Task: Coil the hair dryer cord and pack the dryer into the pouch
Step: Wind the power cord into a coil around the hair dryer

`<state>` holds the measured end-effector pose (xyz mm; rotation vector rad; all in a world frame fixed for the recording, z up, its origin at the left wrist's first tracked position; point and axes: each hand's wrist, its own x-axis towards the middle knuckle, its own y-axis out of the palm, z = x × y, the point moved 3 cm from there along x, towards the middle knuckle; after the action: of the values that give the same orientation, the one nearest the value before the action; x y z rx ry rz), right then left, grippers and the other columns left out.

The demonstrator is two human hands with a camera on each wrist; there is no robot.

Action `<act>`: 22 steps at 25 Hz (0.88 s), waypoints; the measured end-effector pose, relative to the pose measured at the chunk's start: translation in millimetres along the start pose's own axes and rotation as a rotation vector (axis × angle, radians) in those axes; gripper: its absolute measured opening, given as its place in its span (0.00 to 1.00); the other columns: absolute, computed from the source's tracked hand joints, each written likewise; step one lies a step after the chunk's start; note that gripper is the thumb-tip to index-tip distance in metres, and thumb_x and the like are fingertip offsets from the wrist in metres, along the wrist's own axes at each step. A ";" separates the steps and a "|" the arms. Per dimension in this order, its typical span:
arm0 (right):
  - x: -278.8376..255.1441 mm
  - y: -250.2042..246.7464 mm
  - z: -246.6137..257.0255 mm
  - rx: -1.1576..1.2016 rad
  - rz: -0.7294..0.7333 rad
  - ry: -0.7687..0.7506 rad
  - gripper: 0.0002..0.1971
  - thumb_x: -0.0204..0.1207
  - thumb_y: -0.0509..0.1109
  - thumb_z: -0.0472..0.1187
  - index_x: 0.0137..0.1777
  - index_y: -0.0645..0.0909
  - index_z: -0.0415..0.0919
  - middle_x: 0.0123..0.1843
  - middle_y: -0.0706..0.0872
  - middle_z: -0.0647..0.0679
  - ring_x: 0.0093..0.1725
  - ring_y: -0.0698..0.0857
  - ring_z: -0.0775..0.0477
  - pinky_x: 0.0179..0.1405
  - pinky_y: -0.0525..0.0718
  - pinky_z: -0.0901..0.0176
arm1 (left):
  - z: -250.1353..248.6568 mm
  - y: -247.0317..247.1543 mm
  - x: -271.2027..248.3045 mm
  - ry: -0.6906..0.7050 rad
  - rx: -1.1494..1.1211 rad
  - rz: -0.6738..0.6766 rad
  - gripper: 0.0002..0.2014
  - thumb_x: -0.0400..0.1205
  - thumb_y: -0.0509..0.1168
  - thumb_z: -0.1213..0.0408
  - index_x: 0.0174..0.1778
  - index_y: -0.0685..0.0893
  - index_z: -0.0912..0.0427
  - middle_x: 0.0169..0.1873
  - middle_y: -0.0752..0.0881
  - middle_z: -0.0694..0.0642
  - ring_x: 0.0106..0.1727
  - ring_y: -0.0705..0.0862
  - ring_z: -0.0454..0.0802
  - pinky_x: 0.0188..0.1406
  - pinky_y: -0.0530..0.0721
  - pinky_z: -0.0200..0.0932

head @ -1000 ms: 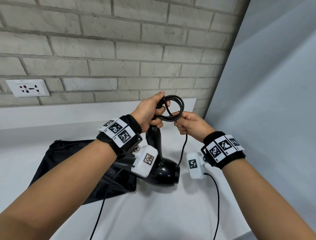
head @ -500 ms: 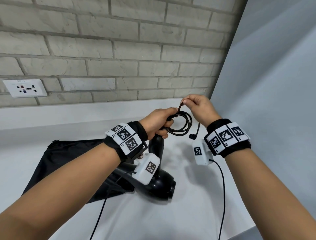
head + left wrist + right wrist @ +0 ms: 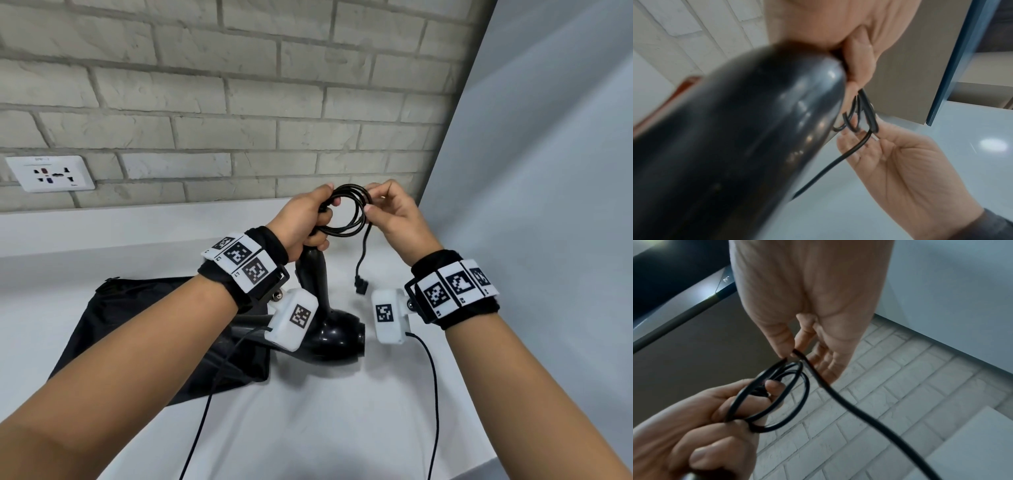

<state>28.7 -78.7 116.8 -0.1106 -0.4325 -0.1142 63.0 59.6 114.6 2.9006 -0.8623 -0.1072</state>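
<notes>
Right hand (image 3: 394, 212) lowered, pinching cord (image 3: 346, 212)

Black glossy hair dryer (image 3: 325, 329): handle raised upright, body resting beside the flat black pouch (image 3: 137, 329). Black cord (image 3: 346, 212): coiled above the handle; plug end (image 3: 360, 284) hanging free.

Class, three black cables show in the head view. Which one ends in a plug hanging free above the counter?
The hair dryer cord, coiled between left hand and right hand; its plug dangles. The other two run from the wrist cameras.

Dryer (image 3: 329, 329) on counter (image 3: 325, 428), pouch (image 3: 144, 335) left, socket (image 3: 51, 173) behind
</notes>
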 end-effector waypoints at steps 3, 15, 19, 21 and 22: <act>-1.5 1.7 -8.2 0.170 0.121 0.107 0.09 0.72 0.62 0.31 0.47 0.70 0.46 0.48 0.85 0.49 0.48 0.86 0.58 0.49 0.83 0.64 | 1.7 0.0 1.1 0.010 0.002 0.003 0.18 0.86 0.47 0.50 0.36 0.71 0.55 0.12 0.59 0.45 0.09 0.51 0.42 0.17 0.60 0.33; 6.5 8.6 -0.7 0.111 0.019 0.120 0.15 0.81 0.51 0.27 0.56 0.77 0.40 0.30 0.71 0.49 0.23 0.73 0.62 0.28 0.77 0.71 | -2.3 2.0 0.7 0.035 0.018 -0.034 0.20 0.85 0.48 0.44 0.38 0.72 0.56 0.15 0.62 0.45 0.10 0.53 0.42 0.19 0.59 0.35; 6.0 11.6 1.4 0.121 0.029 0.151 0.19 0.81 0.47 0.27 0.48 0.77 0.46 0.23 0.73 0.55 0.20 0.71 0.60 0.27 0.79 0.69 | -0.5 6.3 0.9 0.061 0.010 -0.007 0.16 0.85 0.52 0.49 0.37 0.70 0.56 0.13 0.62 0.44 0.10 0.53 0.41 0.16 0.58 0.31; 3.2 11.1 4.5 0.176 0.068 0.169 0.17 0.82 0.47 0.28 0.50 0.76 0.44 0.18 0.73 0.57 0.22 0.78 0.56 0.34 0.84 0.64 | -0.7 5.9 1.5 0.082 0.025 -0.020 0.15 0.86 0.53 0.51 0.37 0.70 0.56 0.12 0.62 0.43 0.10 0.54 0.41 0.17 0.58 0.32; 1.5 10.7 6.8 0.201 0.098 0.169 0.17 0.83 0.47 0.29 0.51 0.76 0.43 0.18 0.74 0.56 0.24 0.81 0.54 0.36 0.85 0.63 | -1.3 5.4 1.6 0.096 0.037 -0.030 0.15 0.86 0.53 0.51 0.36 0.70 0.55 0.12 0.62 0.43 0.10 0.54 0.40 0.17 0.58 0.33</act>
<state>28.6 -67.4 122.8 0.0756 -0.2675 0.0165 61.6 54.3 116.5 2.9258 -0.8143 0.0460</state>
